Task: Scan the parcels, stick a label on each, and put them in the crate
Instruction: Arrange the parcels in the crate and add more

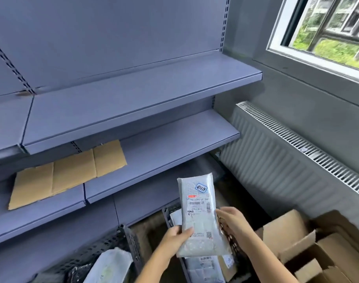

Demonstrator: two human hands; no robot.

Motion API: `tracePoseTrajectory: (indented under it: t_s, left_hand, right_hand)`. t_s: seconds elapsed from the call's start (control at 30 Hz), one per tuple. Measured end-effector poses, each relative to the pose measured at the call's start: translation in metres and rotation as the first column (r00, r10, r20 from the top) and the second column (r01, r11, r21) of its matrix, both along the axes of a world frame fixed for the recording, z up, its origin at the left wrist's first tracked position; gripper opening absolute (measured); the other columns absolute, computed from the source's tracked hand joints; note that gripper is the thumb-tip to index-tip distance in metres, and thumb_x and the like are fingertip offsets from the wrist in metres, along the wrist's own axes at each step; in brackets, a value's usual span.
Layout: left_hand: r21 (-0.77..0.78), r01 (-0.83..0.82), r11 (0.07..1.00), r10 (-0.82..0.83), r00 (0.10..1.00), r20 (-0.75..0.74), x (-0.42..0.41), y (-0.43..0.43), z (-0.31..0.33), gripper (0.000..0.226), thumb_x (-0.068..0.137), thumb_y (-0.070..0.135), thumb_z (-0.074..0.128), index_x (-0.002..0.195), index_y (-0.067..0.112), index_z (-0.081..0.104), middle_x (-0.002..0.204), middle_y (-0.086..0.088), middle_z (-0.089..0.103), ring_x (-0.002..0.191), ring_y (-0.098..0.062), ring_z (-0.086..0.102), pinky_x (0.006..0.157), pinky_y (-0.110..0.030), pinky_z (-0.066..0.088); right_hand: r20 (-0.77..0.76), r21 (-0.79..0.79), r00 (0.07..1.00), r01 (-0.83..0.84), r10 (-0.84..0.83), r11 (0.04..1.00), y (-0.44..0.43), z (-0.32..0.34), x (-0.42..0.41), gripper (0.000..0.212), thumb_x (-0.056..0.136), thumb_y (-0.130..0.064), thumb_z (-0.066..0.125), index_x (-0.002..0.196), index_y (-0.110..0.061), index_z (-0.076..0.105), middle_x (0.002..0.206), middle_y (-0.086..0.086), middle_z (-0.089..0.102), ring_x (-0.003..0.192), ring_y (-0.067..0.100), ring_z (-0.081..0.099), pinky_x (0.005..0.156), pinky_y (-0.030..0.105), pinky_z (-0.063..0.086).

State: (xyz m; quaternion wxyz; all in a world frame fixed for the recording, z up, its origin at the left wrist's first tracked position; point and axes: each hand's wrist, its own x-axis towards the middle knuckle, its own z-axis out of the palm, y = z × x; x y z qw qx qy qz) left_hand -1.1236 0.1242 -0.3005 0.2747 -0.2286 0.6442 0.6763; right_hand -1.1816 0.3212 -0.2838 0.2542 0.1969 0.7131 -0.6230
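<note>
A grey bubble-mailer parcel (199, 213) with a white shipping label and a small blue sticker is held upright above a dark perforated crate (168, 217). My left hand (177, 238) grips its lower left edge, thumb across the front. At the parcel's right edge, my right hand (234, 224) has its fingers behind it; the grip itself is hidden. More parcels (203, 266) lie in the crate below. No scanner is in view.
A second perforated crate (113, 240) at the lower left holds a white bag (111, 266) and a dark bag. Open cardboard boxes (309, 248) stand at the lower right. Blue-grey shelves (154, 92) carry flat cardboard (68, 174). A radiator (286, 160) runs under the window.
</note>
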Motion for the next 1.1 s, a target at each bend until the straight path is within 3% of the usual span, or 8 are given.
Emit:
tracePoseTrajectory:
  t_s: [0.1,0.23,0.4,0.5,0.6,0.73,0.97,1.1]
  left_hand:
    - [-0.037,-0.091,0.995,0.092,0.995,0.034,-0.003,0.0,-0.013,0.025,0.086,0.023,0.066,0.106,0.007,0.063,0.095,-0.001,0.072,0.084,-0.014,0.069,0.07,-0.022,0.053]
    - [-0.133,-0.187,0.973,0.2,0.976,0.088,-0.01,0.006,-0.041,0.029,0.087,0.021,0.066,0.109,0.002,0.06,0.1,-0.004,0.066,0.078,-0.011,0.062,0.061,-0.013,0.05]
    - [-0.191,-0.31,0.931,0.346,0.918,0.195,0.006,0.038,-0.1,0.028,0.088,0.018,0.065,0.112,0.005,0.059,0.106,-0.006,0.064,0.087,-0.015,0.06,0.056,-0.009,0.048]
    - [-0.203,-0.337,0.92,0.383,0.882,0.275,0.017,0.059,-0.148,0.03,0.088,0.013,0.064,0.115,0.002,0.059,0.107,-0.009,0.064,0.088,-0.018,0.06,0.058,-0.013,0.049]
    - [-0.203,-0.357,0.912,0.408,0.843,0.349,0.033,0.076,-0.216,0.03,0.088,0.009,0.064,0.116,0.0,0.059,0.104,-0.011,0.065,0.086,-0.021,0.061,0.066,-0.022,0.051]
    - [-0.199,-0.328,0.924,0.383,0.819,0.427,0.051,0.091,-0.292,0.023,0.088,0.008,0.064,0.109,0.003,0.06,0.109,-0.017,0.066,0.093,-0.026,0.062,0.086,-0.04,0.05]
    - [-0.215,-0.259,0.942,0.332,0.822,0.463,0.069,0.097,-0.387,0.022,0.089,0.004,0.059,0.111,0.004,0.058,0.101,-0.008,0.063,0.079,-0.016,0.059,0.056,-0.011,0.048]
    - [-0.398,-0.165,0.903,0.344,0.831,0.437,0.073,0.101,-0.423,0.023,0.087,0.014,0.062,0.11,0.011,0.058,0.109,-0.009,0.067,0.093,-0.027,0.062,0.08,-0.034,0.05]
  right_hand:
    - [-0.026,0.071,0.993,0.119,-0.117,0.99,0.01,-0.015,-0.014,0.025,0.087,-0.014,0.064,0.07,-0.013,0.046,0.063,0.002,0.046,0.054,0.01,0.042,0.051,0.023,0.032]
    - [0.043,0.107,0.999,-0.026,0.021,0.994,0.017,-0.037,-0.031,0.033,0.089,-0.008,0.06,0.065,-0.017,0.04,0.06,0.002,0.044,0.05,0.009,0.043,0.048,0.021,0.03]
    - [0.174,0.116,0.972,-0.179,0.157,0.977,0.027,-0.087,-0.033,0.034,0.092,-0.006,0.056,0.067,-0.017,0.035,0.063,0.003,0.04,0.054,0.011,0.044,0.043,0.015,0.031]
    - [0.214,0.141,0.958,-0.225,0.192,0.964,0.034,-0.127,-0.027,0.035,0.092,-0.006,0.056,0.067,-0.018,0.034,0.064,0.002,0.04,0.056,0.01,0.045,0.043,0.015,0.031]
    - [0.283,0.146,0.934,-0.267,0.218,0.953,0.041,-0.184,-0.013,0.032,0.091,-0.008,0.057,0.069,-0.018,0.036,0.067,0.001,0.043,0.058,0.011,0.049,0.053,0.021,0.035]
    - [0.342,0.16,0.916,-0.278,0.21,0.947,0.05,-0.256,0.005,0.03,0.089,-0.007,0.058,0.07,-0.018,0.037,0.064,0.0,0.045,0.055,0.01,0.049,0.054,0.024,0.034]
    - [0.398,0.163,0.891,-0.305,0.22,0.938,0.052,-0.352,0.025,0.031,0.09,-0.004,0.057,0.068,-0.016,0.039,0.062,0.002,0.048,0.051,0.008,0.048,0.049,0.02,0.036]
    - [0.415,0.152,0.873,-0.342,0.254,0.927,0.05,-0.38,0.032,0.031,0.09,-0.003,0.058,0.067,-0.016,0.04,0.061,0.003,0.045,0.051,0.008,0.046,0.048,0.013,0.04]
